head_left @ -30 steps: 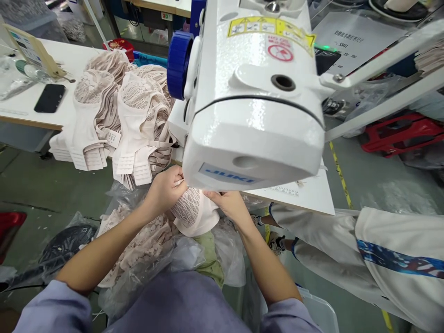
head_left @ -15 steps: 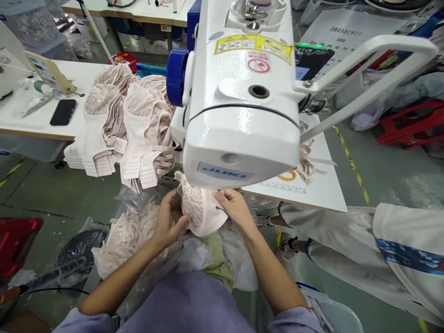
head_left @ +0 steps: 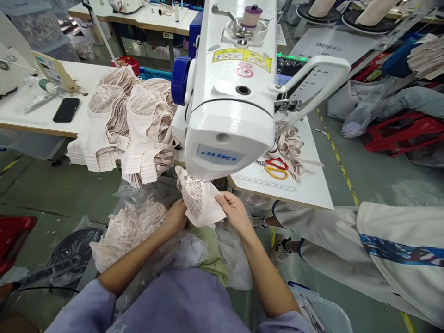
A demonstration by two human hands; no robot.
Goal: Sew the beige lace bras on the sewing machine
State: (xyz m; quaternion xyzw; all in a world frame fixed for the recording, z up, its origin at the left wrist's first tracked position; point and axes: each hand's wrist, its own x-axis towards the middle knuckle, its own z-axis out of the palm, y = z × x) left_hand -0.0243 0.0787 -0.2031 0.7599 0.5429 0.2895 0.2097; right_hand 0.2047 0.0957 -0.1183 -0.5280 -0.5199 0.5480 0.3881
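A pale pink lace bra piece (head_left: 197, 201) hangs just below the head of a white sewing machine (head_left: 229, 106). My right hand (head_left: 234, 210) pinches its right edge, fingers closed on the fabric. My left hand (head_left: 176, 216) sits at the piece's lower left, fingers curled under it and partly hidden. Under both hands lies a clear plastic bag holding more lace pieces (head_left: 130, 229).
Stacks of finished lace bras (head_left: 132, 115) hang over the table edge on the left. Scissors (head_left: 275, 169) and coiled elastic strips (head_left: 289, 145) lie on the white table (head_left: 305, 189). A phone (head_left: 65, 110) is far left. Another person's legs (head_left: 347, 245) are at right.
The lace piece has come a little further out from under the machine head. My left hand dropped from the piece's top edge to its lower left. The view has tilted up.
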